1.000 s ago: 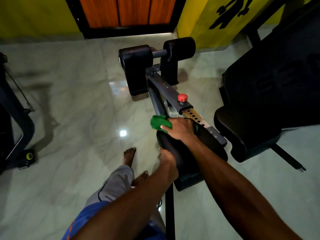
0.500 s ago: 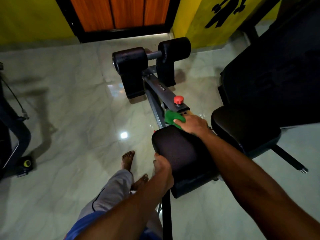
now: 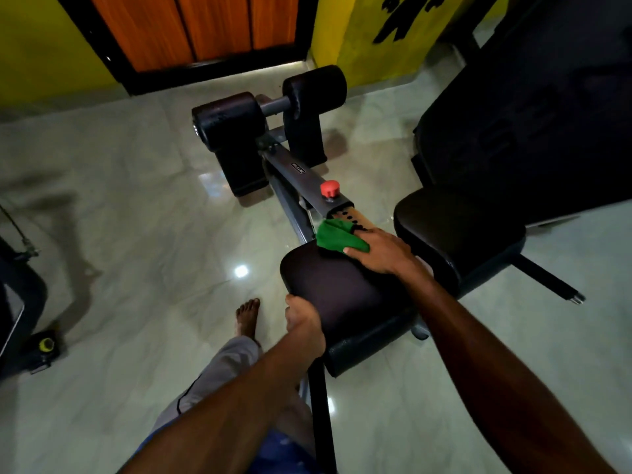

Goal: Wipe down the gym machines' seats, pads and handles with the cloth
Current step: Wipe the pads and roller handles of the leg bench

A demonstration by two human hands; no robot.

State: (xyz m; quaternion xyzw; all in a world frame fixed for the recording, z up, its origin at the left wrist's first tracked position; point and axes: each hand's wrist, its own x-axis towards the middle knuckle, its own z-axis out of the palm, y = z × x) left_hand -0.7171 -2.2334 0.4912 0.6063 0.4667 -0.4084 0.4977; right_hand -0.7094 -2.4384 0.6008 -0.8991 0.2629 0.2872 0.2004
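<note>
The right hand point(image 3: 381, 253) lies on the far rim of the pad point(image 3: 345, 299), fingers curled over the bunched green cloth point(image 3: 337, 238) and pressing it down. The cloth sticks out at the hand's 10 o'clock, where the pad meets the rail point(image 3: 338, 210). The left hand point(image 3: 303, 319) is at 7 o'clock from the right one. It grips the pad's near left edge, fingers wrapped round the rim, and seems to steady it.

Outward from the cloth, the rail runs toward 11 o'clock. A row of holes shows just past the cloth, then a red knob point(image 3: 329, 188). Further along at 11 o'clock are the two rollers point(image 3: 229, 124) on their crossbar. At 3 o'clock from the right hand, just beside the pad, is a second seat point(image 3: 455, 234). A large dark backrest point(image 3: 533, 114) rises behind it at 1 o'clock. A bare foot point(image 3: 248, 316) stands on the glossy floor point(image 3: 136, 234) at 9 o'clock from the left hand.

As for progress, the cloth is at the end of the pad furthest from the person, so I judge this pad to be mid-wipe or nearly covered. No streak or sheen on the dark surface shows which parts are done. The rollers, the seat and the backrest have no cloth near them and probably remain to be wiped, though I cannot tell that from their look. No handles are clearly in view, so much of the task seems to lie ahead.
</note>
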